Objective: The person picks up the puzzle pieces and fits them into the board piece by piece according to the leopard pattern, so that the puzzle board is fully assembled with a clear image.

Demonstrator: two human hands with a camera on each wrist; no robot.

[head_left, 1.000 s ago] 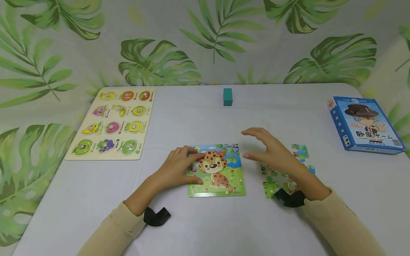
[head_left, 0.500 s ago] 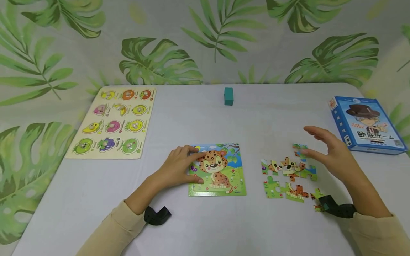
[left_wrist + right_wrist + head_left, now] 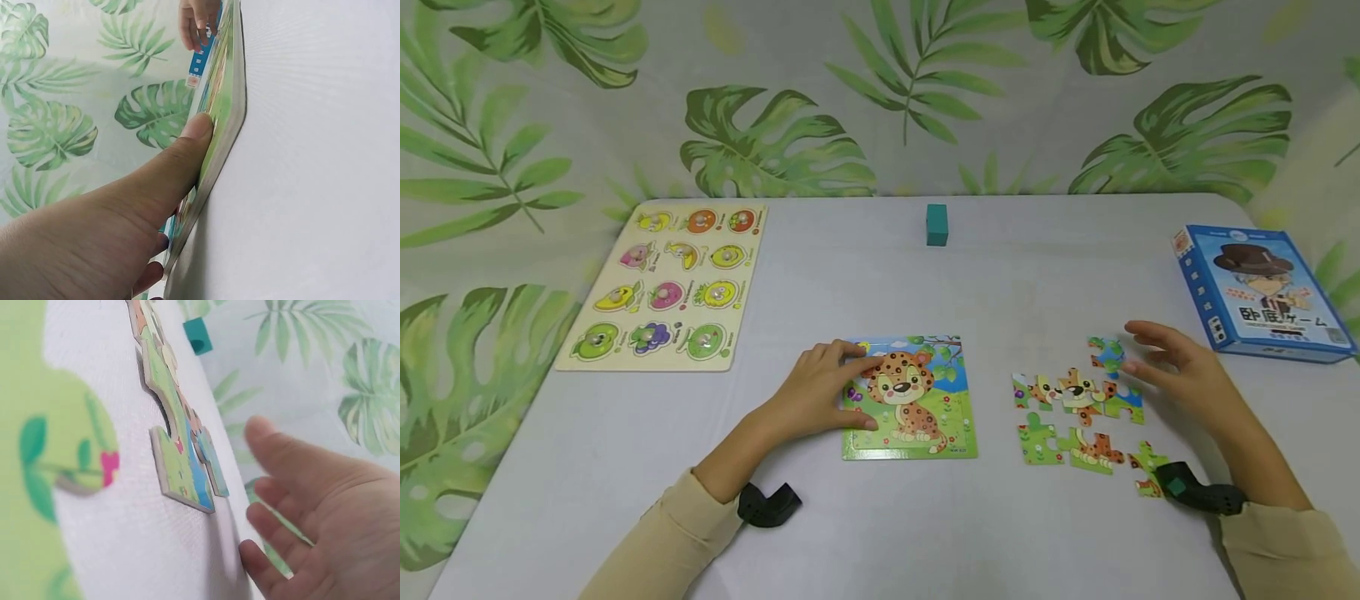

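A square leopard jigsaw puzzle (image 3: 913,421) lies flat on the white table. My left hand (image 3: 812,396) rests on its left side, thumb and fingertips spread on the picture; the left wrist view shows the thumb (image 3: 199,127) pressing near its edge. Loose jigsaw pieces (image 3: 1093,454) with parts of a spotted animal lie to the puzzle's right. Beside the upper-right blue and green piece (image 3: 1107,354), my right hand (image 3: 1187,383) hovers with fingers apart and nothing between them. One green piece (image 3: 181,465) shows clearly in the right wrist view.
At the left lies a wooden fruit peg board (image 3: 662,287). A teal block (image 3: 937,225) stands near the table's back edge, and a blue game box (image 3: 1262,292) sits at the far right. Leaf-printed cloth (image 3: 775,142) hangs behind the table.
My right hand has moved right, from beside the leopard puzzle to past the loose pieces, then lowered near the upper-right one. The left hand keeps its place.
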